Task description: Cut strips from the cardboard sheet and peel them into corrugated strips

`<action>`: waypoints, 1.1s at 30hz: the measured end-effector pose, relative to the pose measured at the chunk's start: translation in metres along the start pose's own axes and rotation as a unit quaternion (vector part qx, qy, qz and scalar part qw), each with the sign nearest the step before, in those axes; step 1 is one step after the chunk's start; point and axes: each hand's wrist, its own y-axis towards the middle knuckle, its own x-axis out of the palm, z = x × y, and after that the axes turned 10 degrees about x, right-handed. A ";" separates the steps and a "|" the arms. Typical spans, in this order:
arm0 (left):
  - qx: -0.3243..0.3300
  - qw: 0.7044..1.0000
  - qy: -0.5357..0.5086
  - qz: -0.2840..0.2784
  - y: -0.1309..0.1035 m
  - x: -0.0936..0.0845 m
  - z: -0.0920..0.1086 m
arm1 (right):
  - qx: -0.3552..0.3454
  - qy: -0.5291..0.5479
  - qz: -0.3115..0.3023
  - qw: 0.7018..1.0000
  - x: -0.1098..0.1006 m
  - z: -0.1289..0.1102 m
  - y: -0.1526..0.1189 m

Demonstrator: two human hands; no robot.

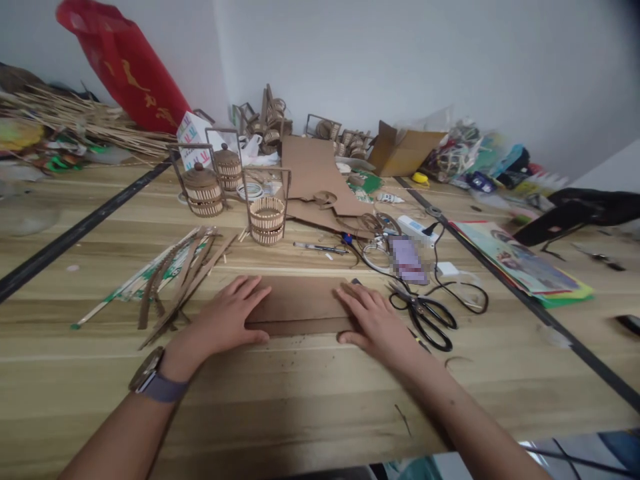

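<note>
A flat piece of brown cardboard [303, 299] lies on the table in front of me, with a narrow strip of cardboard [305, 327] along its near edge; whether the two are joined I cannot tell. My left hand [227, 320] rests on the left end, fingers spread and thumb at the near edge. At the right end lies my right hand [375, 323], its fingers stretched over the board and its thumb apart. Black-handled scissors [425, 313] sit just right of that hand. Left of my left hand are several cut cardboard strips [187, 280].
Behind the board stand a small slatted basket [267, 220] with a tall handle and two lidded ones, one a lidded basket [201, 190]. A pen [320, 248], a phone [407, 259], a power strip [417, 229] and larger cardboard [310, 163] lie farther back.
</note>
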 end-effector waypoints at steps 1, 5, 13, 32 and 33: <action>-0.001 1.000 -0.004 0.001 0.000 0.001 -0.001 | 0.033 -0.027 0.022 0.999 0.000 0.003 -0.009; -0.012 1.000 -0.015 -0.010 0.000 -0.001 0.001 | 0.161 -0.111 0.024 0.980 -0.003 0.020 -0.031; -0.049 0.998 -0.023 -0.030 0.005 -0.007 0.001 | 0.234 -0.190 0.052 0.952 -0.014 0.041 -0.012; 0.013 0.995 -0.096 0.030 -0.004 -0.019 -0.006 | 0.002 0.111 -0.011 0.994 0.012 0.031 0.020; 0.014 0.994 -0.104 0.028 -0.005 -0.021 -0.005 | 0.000 0.113 -0.008 0.994 0.012 0.032 0.019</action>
